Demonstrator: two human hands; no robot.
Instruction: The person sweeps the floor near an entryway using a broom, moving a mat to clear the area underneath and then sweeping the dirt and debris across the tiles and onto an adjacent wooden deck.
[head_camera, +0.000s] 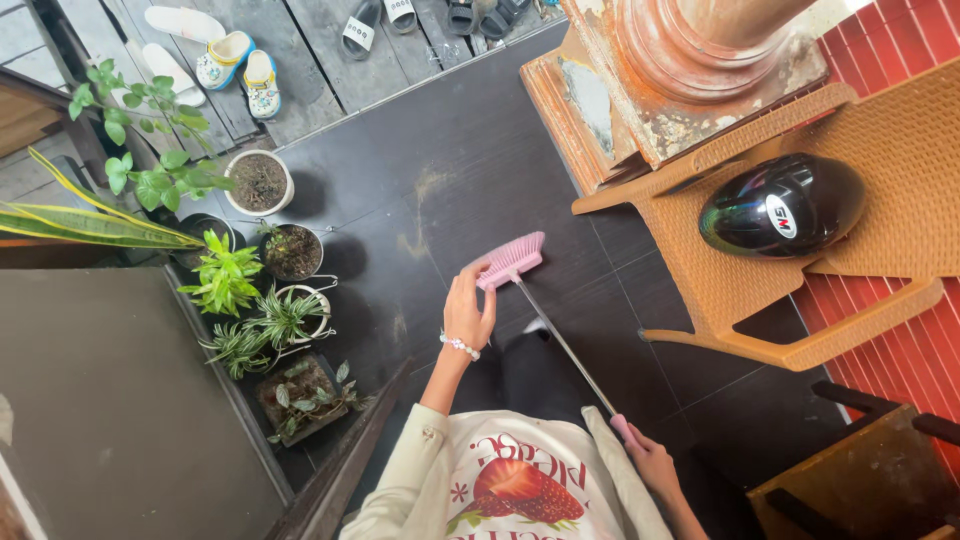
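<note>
Small white label (781, 216) on black helmet (782, 205).

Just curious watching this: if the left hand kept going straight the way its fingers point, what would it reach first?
The left hand points up-frame at the pink broom head, which its fingertips already seem to touch. So it would meet the bristles first; beyond lies dark floor. Depth is hard to judge from above.
</note>
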